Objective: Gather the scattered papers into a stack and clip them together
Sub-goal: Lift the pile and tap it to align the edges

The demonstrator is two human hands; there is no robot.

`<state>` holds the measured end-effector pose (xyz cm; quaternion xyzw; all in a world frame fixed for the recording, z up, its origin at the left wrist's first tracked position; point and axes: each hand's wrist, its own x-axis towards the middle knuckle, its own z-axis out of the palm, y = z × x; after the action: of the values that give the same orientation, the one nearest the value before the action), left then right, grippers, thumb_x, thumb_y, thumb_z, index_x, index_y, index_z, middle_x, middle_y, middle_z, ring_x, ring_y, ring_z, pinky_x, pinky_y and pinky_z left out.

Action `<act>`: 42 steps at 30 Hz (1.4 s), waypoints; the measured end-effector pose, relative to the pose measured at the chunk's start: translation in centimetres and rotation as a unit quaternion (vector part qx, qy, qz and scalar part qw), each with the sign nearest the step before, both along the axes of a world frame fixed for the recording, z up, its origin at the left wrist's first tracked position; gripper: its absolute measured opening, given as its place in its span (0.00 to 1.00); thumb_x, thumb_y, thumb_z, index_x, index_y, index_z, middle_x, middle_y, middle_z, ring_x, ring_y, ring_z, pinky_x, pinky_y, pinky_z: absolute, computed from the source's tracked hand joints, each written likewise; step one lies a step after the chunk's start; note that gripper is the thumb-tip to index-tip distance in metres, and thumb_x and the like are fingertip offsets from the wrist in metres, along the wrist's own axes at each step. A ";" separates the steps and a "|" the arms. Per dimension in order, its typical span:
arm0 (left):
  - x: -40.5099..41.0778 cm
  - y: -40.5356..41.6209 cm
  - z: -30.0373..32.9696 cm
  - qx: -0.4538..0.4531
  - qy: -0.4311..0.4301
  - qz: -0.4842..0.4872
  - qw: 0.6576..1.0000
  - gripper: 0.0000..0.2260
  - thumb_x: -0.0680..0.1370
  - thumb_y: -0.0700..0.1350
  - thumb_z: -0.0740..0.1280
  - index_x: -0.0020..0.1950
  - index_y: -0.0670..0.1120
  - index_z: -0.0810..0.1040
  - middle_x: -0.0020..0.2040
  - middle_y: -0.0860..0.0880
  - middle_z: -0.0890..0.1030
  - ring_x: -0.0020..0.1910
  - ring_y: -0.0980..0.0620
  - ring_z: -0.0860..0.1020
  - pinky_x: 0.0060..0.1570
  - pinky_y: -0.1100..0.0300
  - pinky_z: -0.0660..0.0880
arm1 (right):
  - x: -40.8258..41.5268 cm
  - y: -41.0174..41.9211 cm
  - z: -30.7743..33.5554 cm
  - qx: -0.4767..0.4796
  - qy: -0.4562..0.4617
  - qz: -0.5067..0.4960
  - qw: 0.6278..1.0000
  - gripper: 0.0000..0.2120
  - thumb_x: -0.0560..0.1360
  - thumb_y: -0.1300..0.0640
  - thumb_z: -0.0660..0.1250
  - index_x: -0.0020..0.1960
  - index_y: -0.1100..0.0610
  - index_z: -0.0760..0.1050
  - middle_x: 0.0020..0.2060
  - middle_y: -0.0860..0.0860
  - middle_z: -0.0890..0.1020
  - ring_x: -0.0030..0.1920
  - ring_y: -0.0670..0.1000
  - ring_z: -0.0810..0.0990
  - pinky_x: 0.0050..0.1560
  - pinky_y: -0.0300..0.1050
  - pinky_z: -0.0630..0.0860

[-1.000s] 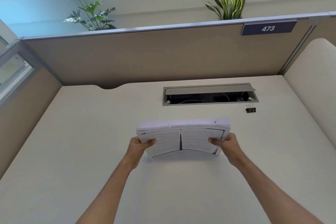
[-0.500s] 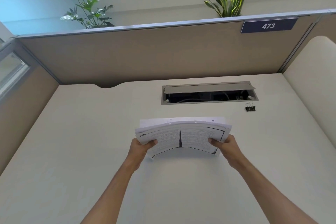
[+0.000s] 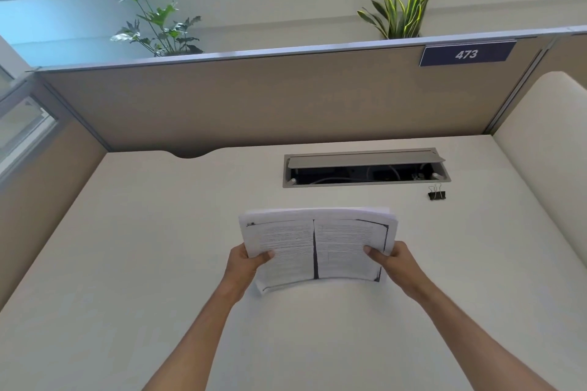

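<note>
A big pale table (image 3: 127,263) sits inside tan walls. The stack of papers (image 3: 317,244) is held up over the table, with the left hand (image 3: 246,263) gripping its left edge and the right hand (image 3: 392,262) gripping its right edge. A small black clip (image 3: 436,194) lies on the table past the right hand, well apart from it.

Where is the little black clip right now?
In the head view, the black binder clip sits on the desk at the far right, just below the right end of the open cable slot, beyond the paper stack.
</note>
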<state>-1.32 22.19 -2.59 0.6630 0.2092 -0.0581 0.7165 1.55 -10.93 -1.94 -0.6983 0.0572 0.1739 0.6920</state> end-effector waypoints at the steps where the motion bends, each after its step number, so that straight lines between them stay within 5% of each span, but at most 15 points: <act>1: 0.0 0.1 0.2 -0.004 -0.001 -0.005 1.000 0.12 0.69 0.34 0.76 0.50 0.46 0.84 0.48 0.50 0.87 0.47 0.53 0.85 0.43 0.65 0.80 | 0.0 -0.1 0.2 -0.003 0.001 0.008 1.000 0.07 0.77 0.60 0.70 0.53 0.53 0.83 0.51 0.49 0.87 0.54 0.51 0.85 0.51 0.41 0.80; 5: 0.2 1.2 1.4 -0.024 0.030 -0.075 0.996 0.17 0.64 0.42 0.81 0.51 0.44 0.85 0.52 0.45 0.86 0.53 0.45 0.84 0.45 0.59 0.82 | 0.0 -0.7 1.3 0.047 0.033 0.050 0.997 0.11 0.76 0.62 0.69 0.58 0.61 0.81 0.54 0.56 0.86 0.55 0.57 0.85 0.54 0.49 0.82; 11: -0.3 2.0 1.5 -0.136 0.106 -0.149 0.974 0.23 0.71 0.40 0.74 0.65 0.40 0.76 0.61 0.37 0.81 0.60 0.35 0.79 0.61 0.39 0.75 | -0.1 -1.5 1.1 0.127 0.148 0.058 0.979 0.18 0.73 0.68 0.70 0.62 0.63 0.76 0.56 0.61 0.84 0.55 0.64 0.84 0.48 0.54 0.83; 15: -1.2 1.4 0.5 -0.158 0.151 -0.132 0.967 0.23 0.72 0.37 0.72 0.66 0.41 0.73 0.62 0.36 0.81 0.60 0.34 0.79 0.60 0.38 0.75 | -0.6 -1.3 -0.2 0.114 0.207 0.045 0.971 0.18 0.74 0.70 0.68 0.63 0.61 0.74 0.55 0.62 0.84 0.54 0.65 0.84 0.47 0.57 0.83; 22: -4.2 0.7 -2.2 -0.138 0.210 -0.112 0.961 0.19 0.76 0.34 0.65 0.67 0.42 0.73 0.60 0.37 0.81 0.59 0.35 0.80 0.62 0.35 0.73 | -3.1 -0.7 -3.3 0.038 0.220 0.030 0.974 0.23 0.72 0.75 0.65 0.64 0.60 0.71 0.56 0.60 0.84 0.56 0.64 0.83 0.60 0.64 0.77; 32: -5.4 0.7 -3.4 -0.122 0.226 -0.113 0.960 0.18 0.76 0.35 0.66 0.66 0.40 0.75 0.60 0.39 0.82 0.58 0.37 0.81 0.62 0.39 0.74 | -3.2 -0.7 -4.1 -0.037 0.223 0.065 0.972 0.12 0.74 0.65 0.70 0.57 0.58 0.81 0.50 0.55 0.87 0.50 0.58 0.86 0.55 0.59 0.81; 38: -2.9 0.1 -1.5 -0.024 0.156 -0.065 0.985 0.11 0.77 0.36 0.67 0.59 0.43 0.80 0.53 0.44 0.86 0.49 0.47 0.85 0.45 0.55 0.81 | -2.2 -0.5 -2.3 -0.012 0.112 -0.001 0.994 0.08 0.75 0.67 0.69 0.52 0.60 0.83 0.48 0.55 0.88 0.47 0.53 0.87 0.41 0.41 0.82; 42: -0.7 0.0 0.8 -0.023 0.056 -0.014 0.998 0.09 0.77 0.34 0.67 0.55 0.41 0.82 0.56 0.38 0.83 0.54 0.42 0.82 0.58 0.48 0.77 | -0.9 0.1 0.1 0.023 0.031 -0.056 0.998 0.11 0.75 0.70 0.68 0.50 0.57 0.83 0.46 0.50 0.88 0.46 0.47 0.87 0.41 0.35 0.80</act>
<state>-1.99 22.19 -1.84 0.6449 0.2380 -0.1100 0.7179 0.69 -10.81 -1.80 -0.6722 0.1137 0.1583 0.7142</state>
